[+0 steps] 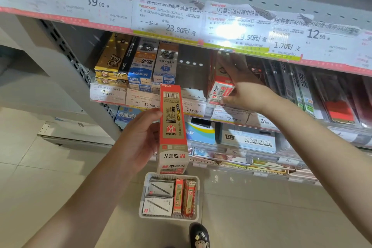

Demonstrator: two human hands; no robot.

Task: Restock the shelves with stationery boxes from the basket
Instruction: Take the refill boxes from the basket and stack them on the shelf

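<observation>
The shelf (201, 94) is carrying boxed pens, with a bare gap mid-row. On the floor below, the basket (196, 197) is holding grey and red boxes. The left hand (138, 139) is gripping a tall red box (173, 129) upright before the shelf edge. The right hand (241, 86) is lying, fingers spread, against red boxes (219, 88) stacked on the shelf.
</observation>
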